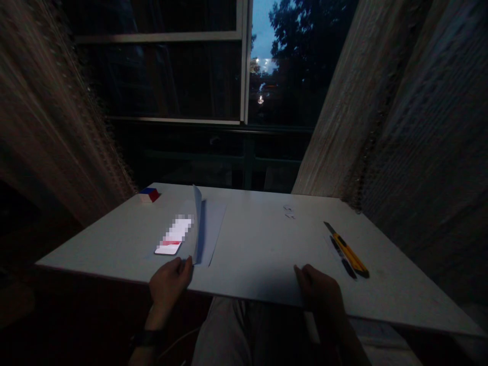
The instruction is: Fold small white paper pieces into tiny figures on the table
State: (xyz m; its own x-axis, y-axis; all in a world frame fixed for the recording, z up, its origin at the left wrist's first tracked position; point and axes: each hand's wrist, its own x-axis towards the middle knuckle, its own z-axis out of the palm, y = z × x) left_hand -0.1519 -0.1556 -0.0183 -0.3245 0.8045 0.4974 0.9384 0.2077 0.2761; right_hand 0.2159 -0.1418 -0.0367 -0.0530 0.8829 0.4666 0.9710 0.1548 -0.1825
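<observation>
My left hand (170, 284) is at the near edge of a white table (259, 244), its fingers pinching the near corner of a sheet of paper (197, 223) that stands lifted on edge. A lit phone (174, 235) lies flat just left of the sheet, and another sheet (212, 229) lies flat on the table to the right of the lifted one. My right hand (318, 290) rests on the table's near edge, fingers curled over it, holding nothing I can make out. A yellow utility knife (348, 250) and a dark pen (342, 258) lie to its right.
A small red and blue block (149, 193) sits at the table's far left corner. Curtains (381, 112) hang on both sides of a dark window (213, 66). Small marks or scraps (288, 212) lie near the far middle. The room is dim.
</observation>
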